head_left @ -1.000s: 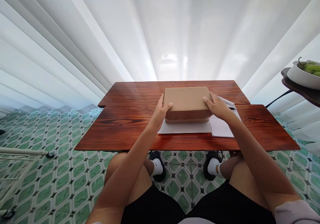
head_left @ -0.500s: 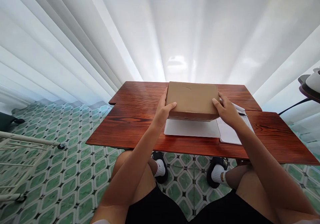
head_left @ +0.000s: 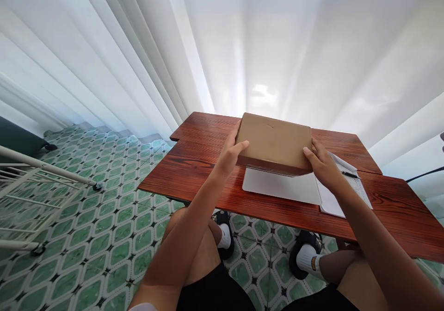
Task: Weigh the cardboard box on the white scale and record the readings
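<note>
daylight glows through the sheer white pleated curtain (head_left: 270, 38) across the upper frame, brightest in a small glare patch above centre. the brown rectangular cardboard box (head_left: 274, 139) near centre has a shaded near side. the lower left is dimmer; the wide lens stretches shapes toward the edges, and the centre looks fairly sharp.

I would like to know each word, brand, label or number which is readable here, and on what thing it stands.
No text is readable.
Box: no print on the sides that show.
Paper: writing, too small to read.
Right sock: a small patch, too small to read.
Left shoe: a small round mark, unreadable.
</note>
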Demonstrator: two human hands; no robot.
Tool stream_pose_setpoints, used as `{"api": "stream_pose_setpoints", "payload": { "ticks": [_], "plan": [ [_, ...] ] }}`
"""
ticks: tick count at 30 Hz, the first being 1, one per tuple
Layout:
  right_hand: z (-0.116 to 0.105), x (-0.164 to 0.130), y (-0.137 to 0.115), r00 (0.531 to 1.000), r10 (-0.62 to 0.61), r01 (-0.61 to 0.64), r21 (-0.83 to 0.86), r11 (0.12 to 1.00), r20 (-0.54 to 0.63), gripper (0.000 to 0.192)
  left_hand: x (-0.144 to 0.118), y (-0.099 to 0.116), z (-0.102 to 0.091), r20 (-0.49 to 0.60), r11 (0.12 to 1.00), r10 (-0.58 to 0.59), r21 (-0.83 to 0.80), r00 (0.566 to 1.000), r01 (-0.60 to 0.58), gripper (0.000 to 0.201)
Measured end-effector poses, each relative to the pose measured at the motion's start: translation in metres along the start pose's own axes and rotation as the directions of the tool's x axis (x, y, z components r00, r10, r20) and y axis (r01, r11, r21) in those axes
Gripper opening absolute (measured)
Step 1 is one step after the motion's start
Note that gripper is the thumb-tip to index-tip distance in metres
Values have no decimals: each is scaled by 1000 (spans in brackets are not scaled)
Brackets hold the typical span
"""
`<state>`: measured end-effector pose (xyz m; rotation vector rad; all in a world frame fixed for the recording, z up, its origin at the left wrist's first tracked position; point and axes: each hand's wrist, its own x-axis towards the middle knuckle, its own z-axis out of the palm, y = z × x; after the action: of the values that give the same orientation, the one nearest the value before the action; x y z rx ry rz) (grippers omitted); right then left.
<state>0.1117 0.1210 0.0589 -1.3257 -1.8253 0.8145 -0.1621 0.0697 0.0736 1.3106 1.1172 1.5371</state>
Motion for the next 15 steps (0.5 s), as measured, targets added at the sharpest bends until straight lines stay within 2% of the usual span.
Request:
{"api": "stream_pose_setpoints", "payload": {
  "ticks": [8,15],
  "plan": [
    [35,15,-25,999,-34,32,30,999,39,58,4,11,-41,-8,1000,-21,21,1000,22,66],
    [67,33,-46,995,-44,42,28,999,88,61,4,10,-76,-113,1000,-4,-8,994,3,67]
  ]
}}
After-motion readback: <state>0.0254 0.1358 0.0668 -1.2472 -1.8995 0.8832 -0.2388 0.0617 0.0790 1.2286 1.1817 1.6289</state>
